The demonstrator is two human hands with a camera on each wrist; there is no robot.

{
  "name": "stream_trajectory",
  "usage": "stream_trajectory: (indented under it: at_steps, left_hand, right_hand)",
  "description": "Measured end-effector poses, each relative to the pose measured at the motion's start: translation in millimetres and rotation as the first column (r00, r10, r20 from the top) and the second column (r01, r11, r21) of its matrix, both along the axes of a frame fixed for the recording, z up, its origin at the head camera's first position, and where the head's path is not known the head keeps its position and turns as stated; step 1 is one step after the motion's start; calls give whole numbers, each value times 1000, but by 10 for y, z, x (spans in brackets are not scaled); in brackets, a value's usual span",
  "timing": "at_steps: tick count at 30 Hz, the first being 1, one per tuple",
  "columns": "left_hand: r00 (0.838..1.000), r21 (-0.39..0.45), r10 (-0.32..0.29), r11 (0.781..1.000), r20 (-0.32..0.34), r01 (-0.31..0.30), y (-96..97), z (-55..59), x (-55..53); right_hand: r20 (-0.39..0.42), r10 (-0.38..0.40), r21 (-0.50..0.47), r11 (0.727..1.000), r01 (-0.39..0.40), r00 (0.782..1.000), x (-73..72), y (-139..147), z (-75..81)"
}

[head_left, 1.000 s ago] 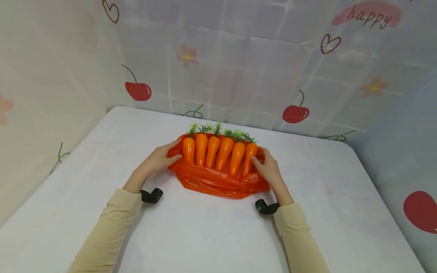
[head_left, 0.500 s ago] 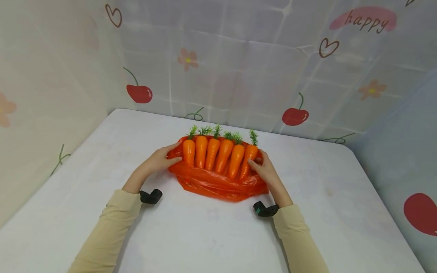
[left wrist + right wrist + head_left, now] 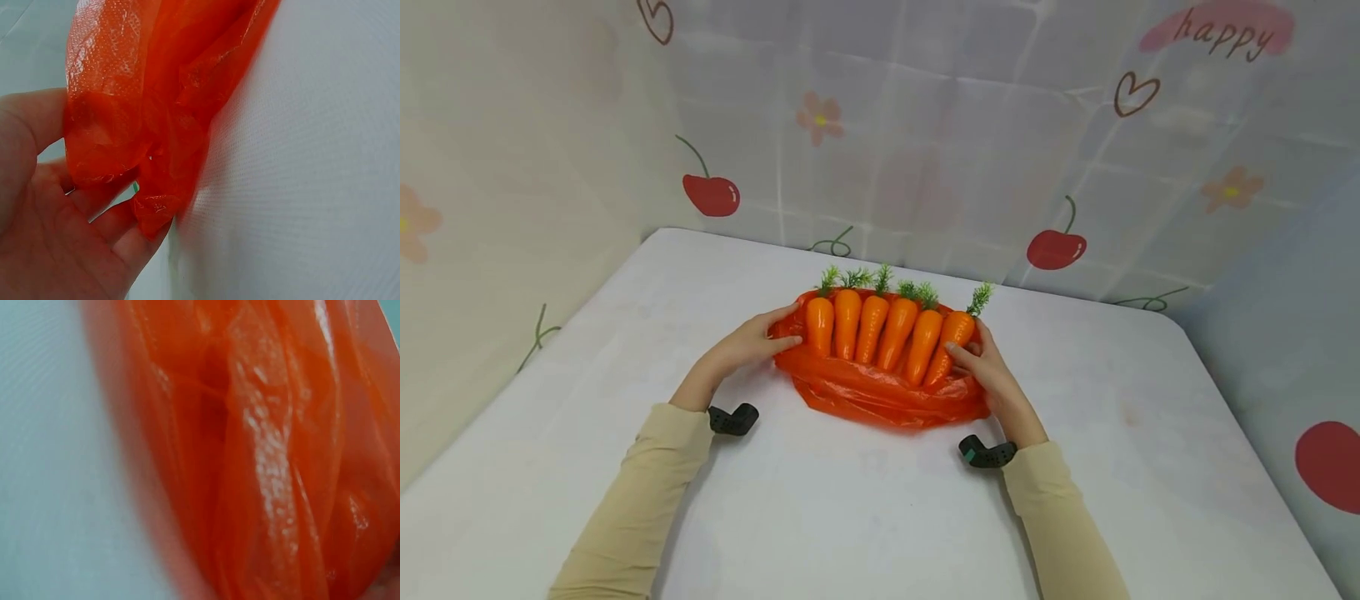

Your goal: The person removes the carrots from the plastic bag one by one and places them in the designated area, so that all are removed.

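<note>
Six shiny orange carrots with green leafy tops (image 3: 873, 329) sit side by side in a thin, crinkly red-orange plastic bag (image 3: 876, 398). The bag lies on the white table (image 3: 865, 508), near the middle of the frame. Its mouth is wide, so the fat ends of the carrots show. The leaves poke out past the back edge, and the bag's loose front makes big folds across the thin ends.

The left hand (image 3: 747, 343) pinches the bag's left side, thumb on one side of the plastic and bent fingers on the other. The right hand (image 3: 996, 375) is at the other end. Its thumb lies on the rightmost carrot (image 3: 958, 323), and its fingers seem to bend round the far side, though the bag hides much of them. That carrot leans to the right at its top.

The carrots look like smooth toys, likely hard, light and a bit slippery, and they could roll or slide. The fat middle would be a good place to hold one; the leaves look too thin to pull. The bag looks soft and floppy and might tear, so a whole fold is safer to hold than one thin edge.
</note>
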State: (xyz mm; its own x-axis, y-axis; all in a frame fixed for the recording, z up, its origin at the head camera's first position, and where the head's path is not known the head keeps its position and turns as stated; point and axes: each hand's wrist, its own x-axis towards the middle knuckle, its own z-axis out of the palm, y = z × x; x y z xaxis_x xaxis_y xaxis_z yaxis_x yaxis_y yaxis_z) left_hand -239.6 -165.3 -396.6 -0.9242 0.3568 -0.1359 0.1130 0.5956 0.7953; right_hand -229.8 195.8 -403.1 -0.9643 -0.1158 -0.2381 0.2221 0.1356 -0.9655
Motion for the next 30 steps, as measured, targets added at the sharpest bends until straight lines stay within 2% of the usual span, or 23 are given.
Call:
stream_trajectory:
  at_steps: [6,13,17,18,21,25,28,30]
  left_hand:
    - [1000,21,-3,1000,0,3,-8,-28,-4]
    - [1000,35,-6,999,5,5,-17,-7,17]
    - [1000,39,-12,999,23,11,37,168,115]
    - [1000,38,-12,999,24,11,36,168,115]
    - [999,29,-9,1000,38,8,75,275,191]
    - [999,34,-3,999,49,2,55,211,164]
    - [999,33,-2,999,39,1,3,65,68]
    - [1000,28,-4,1000,25,3,-12,11,36]
  right_hand:
    - [50,-48,-135,989,55,998,2,20,-11]
    - [64,-125,-227,964,137,990,21,54,102]
    - [62,-176,-267,946,187,982,28,94,189]
    - [68,-181,-277,941,193,981,27,105,206]
    - [86,-189,-296,933,206,978,29,132,252]
    - [77,-180,-314,929,195,981,47,155,300]
    - [50,-167,-316,933,174,985,71,164,344]
    - [35,-159,-313,936,162,987,86,159,375]
